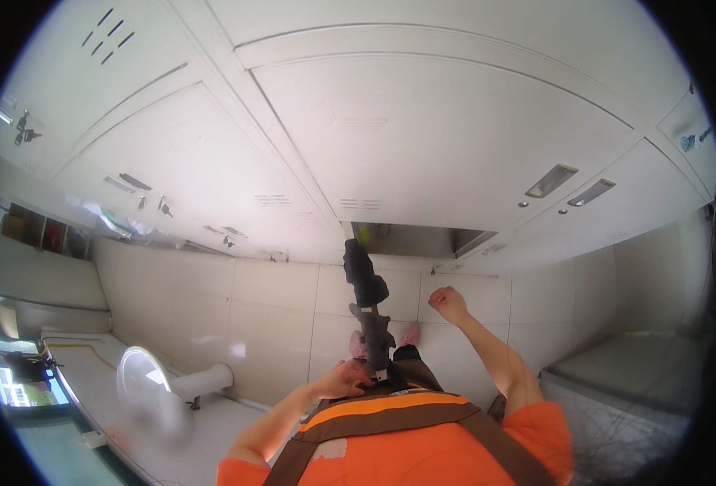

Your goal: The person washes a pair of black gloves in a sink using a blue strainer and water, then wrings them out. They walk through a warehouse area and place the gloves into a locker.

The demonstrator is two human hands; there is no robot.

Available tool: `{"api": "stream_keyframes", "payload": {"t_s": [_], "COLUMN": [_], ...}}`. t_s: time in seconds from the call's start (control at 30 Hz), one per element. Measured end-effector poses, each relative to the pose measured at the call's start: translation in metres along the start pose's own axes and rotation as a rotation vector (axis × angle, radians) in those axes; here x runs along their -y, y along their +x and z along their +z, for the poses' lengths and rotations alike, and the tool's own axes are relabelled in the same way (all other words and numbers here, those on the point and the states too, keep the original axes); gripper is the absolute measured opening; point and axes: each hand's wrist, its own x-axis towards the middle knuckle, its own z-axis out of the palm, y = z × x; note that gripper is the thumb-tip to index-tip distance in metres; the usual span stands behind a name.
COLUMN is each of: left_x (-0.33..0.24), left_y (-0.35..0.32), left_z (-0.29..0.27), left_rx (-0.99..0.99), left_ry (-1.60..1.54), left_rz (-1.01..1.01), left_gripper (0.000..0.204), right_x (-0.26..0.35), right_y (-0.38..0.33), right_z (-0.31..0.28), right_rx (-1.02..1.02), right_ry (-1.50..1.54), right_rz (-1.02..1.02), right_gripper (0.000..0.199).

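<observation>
My left hand [346, 378] is closed around the lower end of a long dark grey bundle [370, 312] that looks like cloth. The bundle reaches from my waist toward an open locker compartment [423, 240] in the white locker wall. My right hand [448, 304] is raised to the right of the bundle, curled into a fist with nothing visible in it and apart from the bundle. My orange shirt with brown straps [406, 437] fills the lower middle. Pink shoes [410, 333] show on the tiled floor beside the bundle.
White metal lockers [423, 138] with handles and keys cover the upper view. A white fan [143, 379] stands on a pale ledge at lower left. A grey box-like unit [625, 381] sits at lower right. Pale floor tiles [277, 308] lie between them.
</observation>
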Motion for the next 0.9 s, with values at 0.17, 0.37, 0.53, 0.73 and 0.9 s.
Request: {"api": "stream_keyframes", "payload": {"t_s": [0.17, 0.37, 0.53, 0.73, 0.9], "left_x": [-0.014, -0.021, -0.025, -0.004, -0.01], "left_y": [-0.002, -0.022, -0.034, -0.043, -0.057], "left_z": [-0.004, -0.011, -0.012, -0.012, -0.047], "left_rx": [-0.074, -0.087, -0.123, -0.121, -0.161], "left_ry": [0.214, 0.469, 0.662, 0.73, 0.415], "left_rz": [0.127, 0.172, 0.256, 0.297, 0.455], "left_gripper": [0.022, 0.027, 0.024, 0.021, 0.015], "right_x": [0.106, 0.218, 0.218, 0.214, 0.201], "right_y": [-0.036, -0.068, -0.094, -0.105, -0.102], "right_z": [-0.009, 0.015, 0.049, 0.044, 0.023], "right_rx": [-0.059, 0.066, 0.198, 0.251, 0.212], "right_ry": [0.021, -0.189, -0.454, -0.705, -0.832], "right_rz": [-0.382, -0.878, -1.067, -0.948, -0.86], "right_gripper": [0.011, 0.013, 0.016, 0.016, 0.016]}}
